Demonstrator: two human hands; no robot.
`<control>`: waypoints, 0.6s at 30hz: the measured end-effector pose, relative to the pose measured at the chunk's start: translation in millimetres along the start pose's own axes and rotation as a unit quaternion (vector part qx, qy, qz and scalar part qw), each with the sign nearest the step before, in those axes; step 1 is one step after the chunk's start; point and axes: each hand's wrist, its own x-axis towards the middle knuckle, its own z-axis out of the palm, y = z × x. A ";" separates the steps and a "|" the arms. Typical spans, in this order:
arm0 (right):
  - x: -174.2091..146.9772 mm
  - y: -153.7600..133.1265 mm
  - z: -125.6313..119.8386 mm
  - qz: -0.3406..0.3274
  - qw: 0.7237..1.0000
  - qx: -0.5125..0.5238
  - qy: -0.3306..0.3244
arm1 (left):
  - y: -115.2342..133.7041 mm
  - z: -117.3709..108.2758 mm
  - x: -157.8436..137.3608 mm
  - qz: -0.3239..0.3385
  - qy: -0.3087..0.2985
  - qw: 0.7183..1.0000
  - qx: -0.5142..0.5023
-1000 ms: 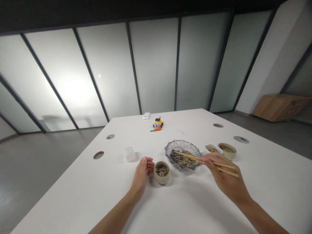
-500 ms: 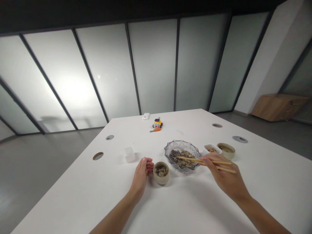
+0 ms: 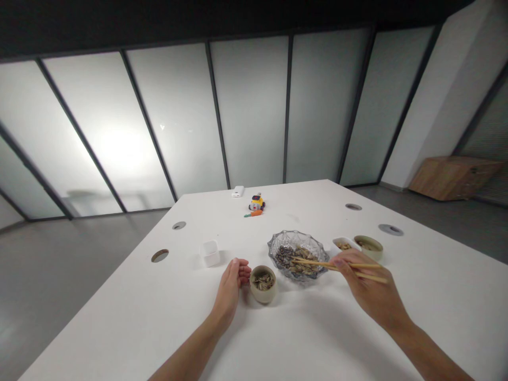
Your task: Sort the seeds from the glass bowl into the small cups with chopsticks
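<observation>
My right hand grips a pair of wooden chopsticks. Their tips are down among sunflower seeds in a scalloped clear glass bowl. Darker small pieces lie on the left side of that bowl. Beside a small beige cup, my left hand rests on its edge with the fingers loosely curved and apart from the thumb; it holds nothing. The fingertips are at the cup's left wall; whether they touch it I cannot tell. Several seeds lie inside this cup.
Behind my right hand stand a white dish of nuts and a second beige cup. An empty white square container is at left. Farther back are a toy car, an orange-handled object and a white box. Round holes pierce the table.
The chopstick tips have shifted slightly to the right in the glass bowl, with my right hand moving a little right. My left hand stays by the cup.
</observation>
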 end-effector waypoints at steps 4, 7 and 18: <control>0.0 -4.4 -3.8 -0.023 0.999 -0.014 0.029 | 0.1 -0.1 0.1 0.001 0.000 1.000 0.004; 0.3 -6.5 -6.9 -0.033 0.997 -0.034 0.054 | 0.0 -0.4 -0.1 -0.002 0.000 1.000 0.005; -3.3 -2.4 -2.2 -0.031 0.999 -0.004 -0.009 | 1.4 1.0 -1.1 -0.006 -0.002 1.000 -0.005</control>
